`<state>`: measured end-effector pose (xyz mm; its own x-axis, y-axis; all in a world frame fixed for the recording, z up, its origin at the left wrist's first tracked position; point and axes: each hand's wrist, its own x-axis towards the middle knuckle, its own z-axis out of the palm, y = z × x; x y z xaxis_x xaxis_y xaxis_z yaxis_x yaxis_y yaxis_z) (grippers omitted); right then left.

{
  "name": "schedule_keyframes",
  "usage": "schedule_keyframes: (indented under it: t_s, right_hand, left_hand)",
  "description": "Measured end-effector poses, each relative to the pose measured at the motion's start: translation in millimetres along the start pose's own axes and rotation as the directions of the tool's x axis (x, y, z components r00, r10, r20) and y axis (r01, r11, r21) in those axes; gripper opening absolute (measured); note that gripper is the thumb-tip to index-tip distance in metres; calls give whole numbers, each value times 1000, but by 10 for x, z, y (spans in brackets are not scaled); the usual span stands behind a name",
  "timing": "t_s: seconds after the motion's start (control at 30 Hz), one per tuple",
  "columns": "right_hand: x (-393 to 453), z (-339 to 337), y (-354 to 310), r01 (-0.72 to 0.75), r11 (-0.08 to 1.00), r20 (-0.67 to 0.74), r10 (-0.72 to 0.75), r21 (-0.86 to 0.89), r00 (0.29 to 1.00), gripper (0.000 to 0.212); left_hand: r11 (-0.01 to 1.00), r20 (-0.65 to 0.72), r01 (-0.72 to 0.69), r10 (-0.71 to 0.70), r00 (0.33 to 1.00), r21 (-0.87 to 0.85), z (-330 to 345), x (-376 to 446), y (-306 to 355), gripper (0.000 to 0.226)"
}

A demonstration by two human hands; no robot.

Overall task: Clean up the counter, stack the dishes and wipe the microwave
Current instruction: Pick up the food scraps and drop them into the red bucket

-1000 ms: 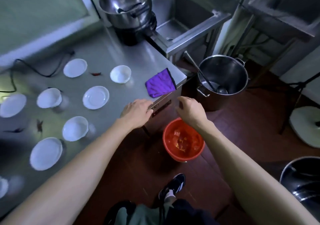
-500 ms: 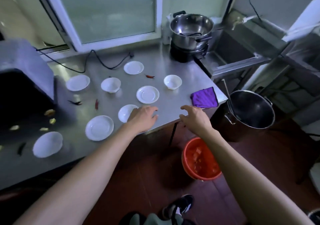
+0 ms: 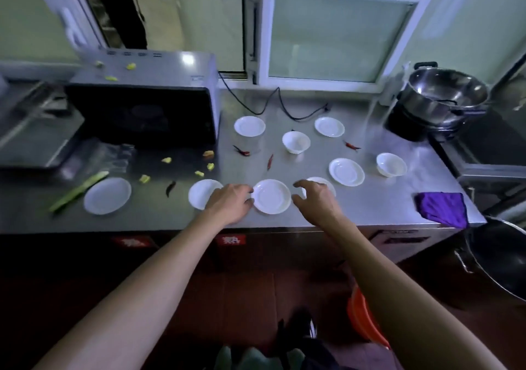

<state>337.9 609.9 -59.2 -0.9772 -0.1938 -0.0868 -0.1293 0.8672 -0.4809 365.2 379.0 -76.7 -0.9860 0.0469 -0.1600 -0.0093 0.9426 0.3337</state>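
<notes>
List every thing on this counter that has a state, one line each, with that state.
microwave: door shut, food scraps on top.
centre plate: flat on counter, unstacked, between both hands.
left hand: open, at the plate's left rim.
right hand: open, hovering over another dish.
purple cloth: crumpled at counter's right edge.
steel pot: uncovered, on burner.
counter: littered with chillies and scraps.
</notes>
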Motion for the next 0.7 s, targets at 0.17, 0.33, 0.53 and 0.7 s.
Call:
schedule_keyframes:
  t_s: [0.17,0.33,0.53,0.7]
  right_hand:
    - [248,349,-685,115,993,91,-113,-22,989,38]
    - [548,773,-1239,262,965,192,-256,-7,948,37]
    - [1086,1246,-1587,276,961,279,-274,36,920,38]
    - [1700,1567,-1762,260,965,305,-256,26,917,37]
  left_hand:
    - [991,-95,127,-130,987,-42,-129,-320,-708,37]
    - [961,-110,256,-268,957,-108,-190,-494,-1345,35]
    - [924,-117,348,-368,923,-159,-228,-307,-1938,38]
    - [926,-121,350,-368,922,-142,-282,127,-2254,27]
